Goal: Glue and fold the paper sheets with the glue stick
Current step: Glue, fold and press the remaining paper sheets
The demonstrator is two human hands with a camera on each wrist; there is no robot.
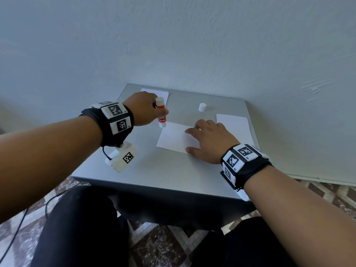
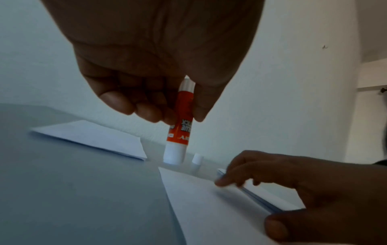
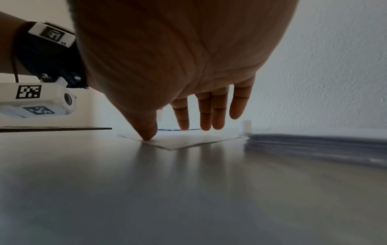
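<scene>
Red and white, the glue stick [image 1: 161, 113] stood nearly upright in the left hand [image 1: 143, 108], pinched between thumb and curled fingers, with its uncapped lower end just above the table, close to the far left corner of the middle paper sheet [image 1: 174, 138]. In the left wrist view the stick's [image 2: 178, 126] white base hung a little off the grey table [image 2: 83, 190], just beyond the sheet's [image 2: 209, 207] corner, though whether it touched anything could not be told.

That middle sheet lay flat near the centre of the table [image 1: 163, 170]. On its right part rested the right hand [image 1: 211, 140], fingers straight and spread, holding nothing; the right wrist view showed the thumb tip [image 3: 147, 136] and fingertips pressing down on the sheet [image 3: 184, 140].

Beyond the sheet, near the wall, a small white cap [image 1: 202, 107] stood upright on the table, apart from the stick. To the sheet's right lay a stack of white paper [image 1: 234, 128], seen as a layered pile [image 3: 314, 145] from the right wrist. Beyond the sheet to its left, at the table's far corner, lay more white paper [image 1: 161, 94], partly hidden by the left hand.
</scene>
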